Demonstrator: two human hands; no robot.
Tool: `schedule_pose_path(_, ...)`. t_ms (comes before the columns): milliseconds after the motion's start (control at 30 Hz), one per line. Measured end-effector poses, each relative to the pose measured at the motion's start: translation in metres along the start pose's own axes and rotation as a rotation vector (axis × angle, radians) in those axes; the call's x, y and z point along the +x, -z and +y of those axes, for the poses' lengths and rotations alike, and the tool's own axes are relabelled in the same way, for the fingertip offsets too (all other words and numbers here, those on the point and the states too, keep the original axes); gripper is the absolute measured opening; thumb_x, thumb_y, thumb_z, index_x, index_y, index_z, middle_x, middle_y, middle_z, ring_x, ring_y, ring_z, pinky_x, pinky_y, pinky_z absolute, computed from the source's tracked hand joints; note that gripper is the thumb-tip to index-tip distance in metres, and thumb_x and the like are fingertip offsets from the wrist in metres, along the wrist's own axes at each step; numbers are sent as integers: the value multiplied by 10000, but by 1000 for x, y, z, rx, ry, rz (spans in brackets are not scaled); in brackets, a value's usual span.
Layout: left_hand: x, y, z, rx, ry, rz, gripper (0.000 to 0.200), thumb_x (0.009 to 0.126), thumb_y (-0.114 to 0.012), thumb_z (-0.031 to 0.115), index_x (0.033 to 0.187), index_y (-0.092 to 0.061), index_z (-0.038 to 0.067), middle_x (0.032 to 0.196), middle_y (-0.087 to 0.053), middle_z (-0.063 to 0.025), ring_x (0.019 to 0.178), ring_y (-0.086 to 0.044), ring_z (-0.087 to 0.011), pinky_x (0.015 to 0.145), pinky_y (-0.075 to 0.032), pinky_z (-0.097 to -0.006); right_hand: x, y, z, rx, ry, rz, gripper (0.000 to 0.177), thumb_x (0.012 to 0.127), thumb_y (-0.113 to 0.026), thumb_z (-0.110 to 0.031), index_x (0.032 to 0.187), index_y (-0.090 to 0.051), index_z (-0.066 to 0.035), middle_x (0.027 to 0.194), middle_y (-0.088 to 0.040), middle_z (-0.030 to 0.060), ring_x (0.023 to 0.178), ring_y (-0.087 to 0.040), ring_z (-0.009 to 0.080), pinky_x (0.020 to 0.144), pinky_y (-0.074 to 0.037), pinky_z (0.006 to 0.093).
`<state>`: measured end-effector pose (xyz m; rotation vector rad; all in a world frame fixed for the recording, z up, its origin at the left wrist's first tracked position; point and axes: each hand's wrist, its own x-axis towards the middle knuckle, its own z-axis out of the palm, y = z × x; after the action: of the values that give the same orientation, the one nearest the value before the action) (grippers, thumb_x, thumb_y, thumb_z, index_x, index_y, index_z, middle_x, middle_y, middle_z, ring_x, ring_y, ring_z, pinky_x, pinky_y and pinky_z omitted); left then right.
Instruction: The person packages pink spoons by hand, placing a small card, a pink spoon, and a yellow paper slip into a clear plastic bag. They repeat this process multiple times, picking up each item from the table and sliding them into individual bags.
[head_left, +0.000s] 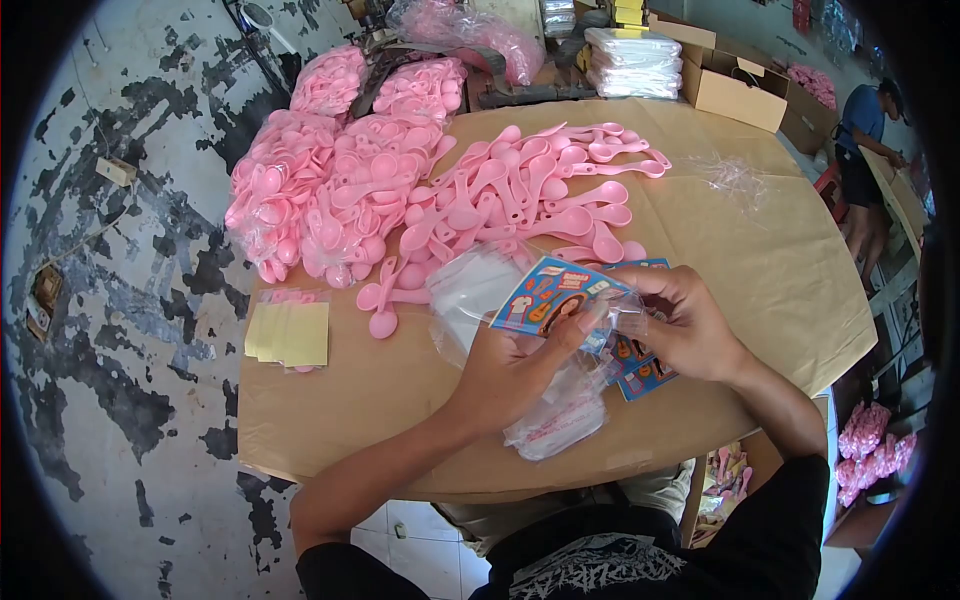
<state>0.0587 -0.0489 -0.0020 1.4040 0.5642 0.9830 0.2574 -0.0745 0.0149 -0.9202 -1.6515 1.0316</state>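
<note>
My left hand (510, 375) grips a blue printed card (545, 295), thumb on top. With fingers pinched, my right hand (685, 320) holds the edge of a clear plastic bag (628, 315) at the card's right end. More blue printed cards (645, 375) lie under my right hand, partly hidden by it. Behind and below my left hand are clear plastic bags (560, 420) on the brown-covered table. Just beyond my hands spreads a heap of loose pink spoons (530, 180).
Bulging clear bags of pink spoons (330, 190) stand at the table's back left. Bagged spoons with yellow cards (288, 333) lie at the left edge. Stacked plastic packs (635, 62) and a cardboard box (738, 92) are behind. Another person (865, 130) works at the far right.
</note>
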Motion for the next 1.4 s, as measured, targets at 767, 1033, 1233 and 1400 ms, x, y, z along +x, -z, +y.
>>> schedule_pose_path(767,17,91,58,-308,-546,105,378,878,-632,28,1219,-472,51,1192,-599,-160,1162,-568,-254,1009,-448,-395,107,-62,2,-179,-4,-297,249,914,-576,-251,1011,-656,-36,796,-612,57,730,-595,186,714,-492,356)
schedule_pose_path(1033,18,99,62,-281,-475,39,380,907,-597,66,1256,-445,53,1257,-572,-173,1221,-535,-289,1071,-387,-437,150,-140,24,-959,353,-433,254,873,-606,-141,1108,-630,-47,1015,-631,112,962,-607,254,854,-472,393)
schedule_pose_path(1233,17,98,62,-337,-507,-31,376,908,-601,80,1254,-453,82,1298,-552,-184,1249,-512,-330,1072,-376,-464,159,-118,30,-469,585,-218,245,815,-634,-105,1055,-644,-62,1034,-647,134,1008,-607,320,851,-482,437)
schedule_pose_path(1400,18,98,63,-437,-490,36,345,933,-580,91,1255,-456,90,1348,-510,-196,1263,-496,-335,1064,-417,-452,130,-63,-20,-575,357,-99,231,877,-603,-62,1105,-625,-28,915,-665,123,785,-643,214,687,-515,360)
